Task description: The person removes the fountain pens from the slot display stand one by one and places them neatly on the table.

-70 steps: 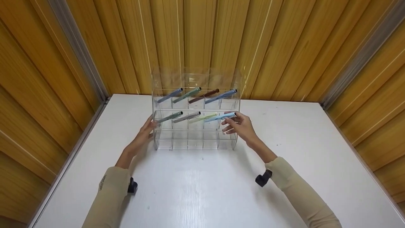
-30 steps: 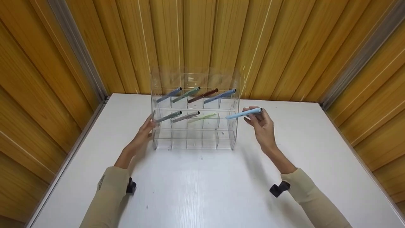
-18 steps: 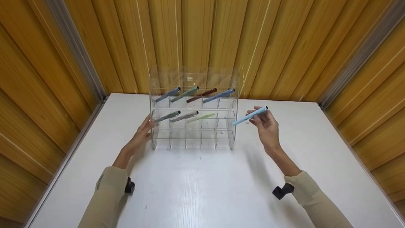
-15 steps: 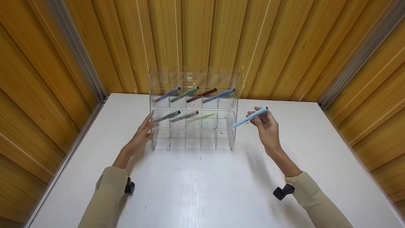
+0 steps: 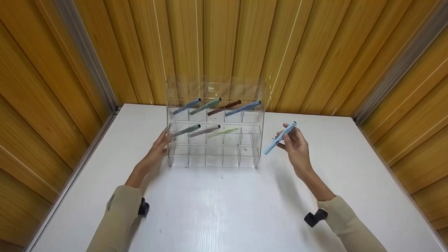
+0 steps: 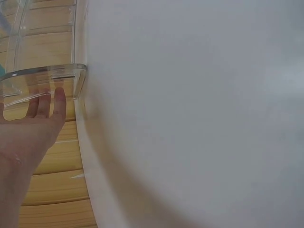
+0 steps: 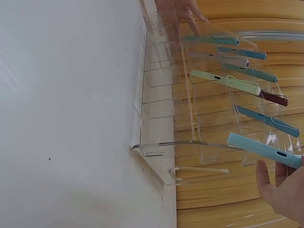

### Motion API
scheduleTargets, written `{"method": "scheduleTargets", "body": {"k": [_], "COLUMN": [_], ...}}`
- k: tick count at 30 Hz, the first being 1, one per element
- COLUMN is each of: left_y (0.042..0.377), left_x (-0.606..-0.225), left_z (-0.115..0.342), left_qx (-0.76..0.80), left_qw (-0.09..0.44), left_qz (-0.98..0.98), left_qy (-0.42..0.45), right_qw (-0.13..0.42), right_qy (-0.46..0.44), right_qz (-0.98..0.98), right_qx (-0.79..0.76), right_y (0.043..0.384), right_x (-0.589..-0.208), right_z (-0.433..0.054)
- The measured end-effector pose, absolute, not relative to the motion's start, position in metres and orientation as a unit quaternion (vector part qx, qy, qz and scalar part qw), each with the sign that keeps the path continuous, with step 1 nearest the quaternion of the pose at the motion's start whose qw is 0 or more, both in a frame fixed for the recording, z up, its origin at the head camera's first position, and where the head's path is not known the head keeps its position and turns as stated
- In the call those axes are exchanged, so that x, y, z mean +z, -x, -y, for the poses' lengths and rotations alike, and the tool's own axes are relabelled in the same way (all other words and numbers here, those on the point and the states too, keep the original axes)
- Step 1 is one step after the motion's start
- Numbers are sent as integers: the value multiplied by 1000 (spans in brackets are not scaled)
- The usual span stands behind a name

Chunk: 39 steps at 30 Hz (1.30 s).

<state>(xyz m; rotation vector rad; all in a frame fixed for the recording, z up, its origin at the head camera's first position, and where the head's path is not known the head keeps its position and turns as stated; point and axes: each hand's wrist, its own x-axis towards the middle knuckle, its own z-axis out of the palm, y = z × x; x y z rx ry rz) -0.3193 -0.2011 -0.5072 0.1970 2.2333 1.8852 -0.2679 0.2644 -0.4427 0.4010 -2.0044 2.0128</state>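
My right hand [image 5: 297,148] pinches a light blue pen [image 5: 272,145] between thumb and fingers, just right of the clear acrylic pen rack [image 5: 214,122]. The pen slants, its lower end pointing down and left; the right wrist view shows its clip-free side and dark slot. Straight fingers of my left hand [image 6: 31,135] rest against the rack's left side panel [image 6: 42,71]. The middle tier carries a dark green pen [image 5: 187,130], a grey pen [image 5: 205,131] and a yellow-green pen [image 7: 228,81]. Above them lie two blue pens, a green pen [image 5: 206,106] and a dark red pen [image 5: 224,107].
The rack's bottom tier of divided compartments [image 5: 214,160] holds no pens. It stands on a white table [image 5: 203,217], near the back edge. Yellow wood-look panels [image 5: 220,38] enclose the back and both sides. Small dark specks dot the tabletop.
My right hand has taken the light blue pen out of the middle tier's right part and moved it right, beyond the rack. The pen now slopes more steeply. My left hand stays at the rack's side.
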Motion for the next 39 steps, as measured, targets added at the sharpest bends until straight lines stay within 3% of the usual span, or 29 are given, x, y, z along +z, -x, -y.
{"method": "scheduleTargets", "body": {"k": [23,39], "left_y": [324,322], "left_x": [-513,-513], "left_z": [201,203], "left_qx": [653,653], "left_qw": [106,101], "left_qz": [-747,-747], "left_qy": [-68,-72], "right_qw": [118,56], "right_qy": [-64,-55], "right_qz": [730,755], "right_qx": [670,651], "right_y": [272,273], "right_x": [-468,-484], "right_z": [-276,-284]}}
